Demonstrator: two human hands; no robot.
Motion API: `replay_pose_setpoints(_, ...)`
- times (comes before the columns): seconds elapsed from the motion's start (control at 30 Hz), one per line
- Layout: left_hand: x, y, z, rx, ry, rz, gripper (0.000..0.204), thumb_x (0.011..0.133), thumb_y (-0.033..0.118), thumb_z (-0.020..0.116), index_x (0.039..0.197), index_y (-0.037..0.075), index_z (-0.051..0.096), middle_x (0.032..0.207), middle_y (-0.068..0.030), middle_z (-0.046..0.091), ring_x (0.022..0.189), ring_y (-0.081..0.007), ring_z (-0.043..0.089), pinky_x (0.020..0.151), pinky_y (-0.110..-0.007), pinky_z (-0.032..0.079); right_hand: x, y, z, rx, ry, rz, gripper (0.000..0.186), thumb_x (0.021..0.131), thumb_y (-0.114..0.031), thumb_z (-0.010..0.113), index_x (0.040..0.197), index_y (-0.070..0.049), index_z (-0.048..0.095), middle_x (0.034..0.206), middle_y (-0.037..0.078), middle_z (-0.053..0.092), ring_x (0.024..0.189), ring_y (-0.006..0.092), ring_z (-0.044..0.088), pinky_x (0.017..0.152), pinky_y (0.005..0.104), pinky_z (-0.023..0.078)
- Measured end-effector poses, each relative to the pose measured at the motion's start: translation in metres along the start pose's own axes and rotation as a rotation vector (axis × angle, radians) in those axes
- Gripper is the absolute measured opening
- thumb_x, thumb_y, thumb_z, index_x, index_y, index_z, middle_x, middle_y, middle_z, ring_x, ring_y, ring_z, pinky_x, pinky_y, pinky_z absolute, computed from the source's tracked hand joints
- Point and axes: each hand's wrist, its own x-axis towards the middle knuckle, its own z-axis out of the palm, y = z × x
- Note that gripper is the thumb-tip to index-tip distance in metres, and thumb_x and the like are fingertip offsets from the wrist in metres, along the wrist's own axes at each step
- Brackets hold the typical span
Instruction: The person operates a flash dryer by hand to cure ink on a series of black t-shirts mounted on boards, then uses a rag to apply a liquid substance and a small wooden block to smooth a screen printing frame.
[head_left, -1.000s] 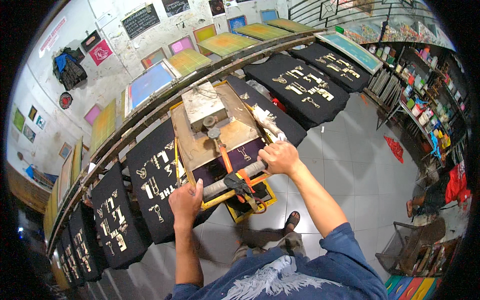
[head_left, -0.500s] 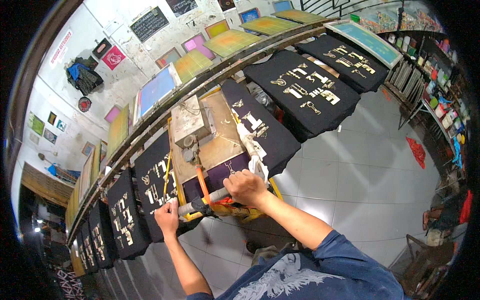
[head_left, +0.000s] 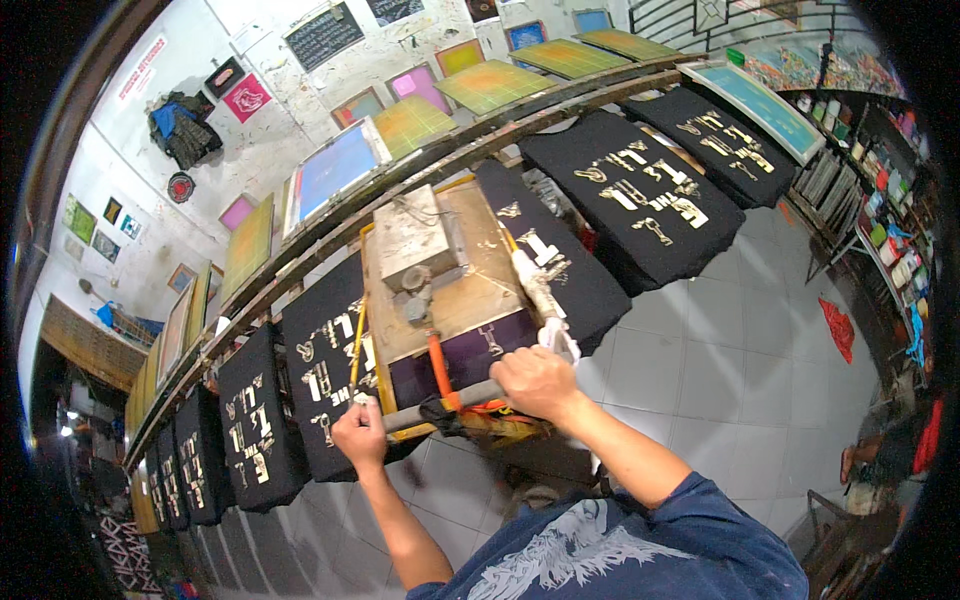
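My left hand (head_left: 360, 435) is wrapped round the left end of a grey tape-covered handle bar (head_left: 462, 396). Farther right, my right hand (head_left: 537, 382) is closed over the same bar. The bar belongs to a flat heater-like unit (head_left: 485, 270) with a worn metal top, a metal box (head_left: 410, 235) and yellow side rails. An orange cable (head_left: 439, 365) runs down from it to the bar. Beneath the unit lies a dark printed shirt, mostly hidden. A white wrapped arm (head_left: 540, 295) extends along the unit's right side.
Black shirts with cream prints (head_left: 630, 190) lie on boards in a row on both sides. Behind them runs a long rail with printing screens (head_left: 335, 175). At the right stand shelves of bottles (head_left: 890, 225), and a red cloth (head_left: 836, 330) lies on the tiled floor (head_left: 690, 380).
The whole view has shifted, so the scene sits farther right in the picture. Both hands stay closed on the bar, and the unit remains among the same shirts.
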Motion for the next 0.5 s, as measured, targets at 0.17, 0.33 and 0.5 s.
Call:
replay_pose_setpoints(0.17,0.003,0.013,0.001,-0.024,0.052,0.142,0.039,0.09,0.021,0.073,0.058,0.008,0.055,0.054,-0.0101,0.055,0.05,-0.0322,0.055,0.053,-0.043,0.044,0.002,-0.003,-0.008,-0.031,-0.007,0.063,0.021,0.069,-0.02,0.08,0.075,-0.018,0.06,0.069,-0.002,0.055,0.067,0.0177,0.061,0.062,0.0351,0.047)
replay_pose_setpoints(0.33,0.005,0.007,0.002,-0.048,0.086,0.2,0.037,0.087,0.02,0.074,0.058,0.008,0.055,0.054,-0.0095,0.055,0.049,-0.0315,0.054,0.052,-0.042,0.042,0.003,-0.008,-0.009,-0.128,-0.035,0.087,0.038,0.055,-0.025,0.088,0.08,-0.022,0.06,0.076,-0.003,0.057,0.073,0.0183,0.061,0.066,0.0354,0.047)
replay_pose_setpoints(0.5,0.005,0.002,0.002,-0.107,0.1,0.259,0.032,0.082,0.012,0.075,0.058,0.009,0.054,0.055,-0.01,0.054,0.05,-0.0322,0.055,0.053,-0.043,0.042,0.005,-0.016,-0.009,-0.182,-0.01,0.12,0.038,0.054,-0.025,0.088,0.079,-0.022,0.059,0.075,-0.004,0.054,0.074,0.0173,0.06,0.064,0.0355,0.046)
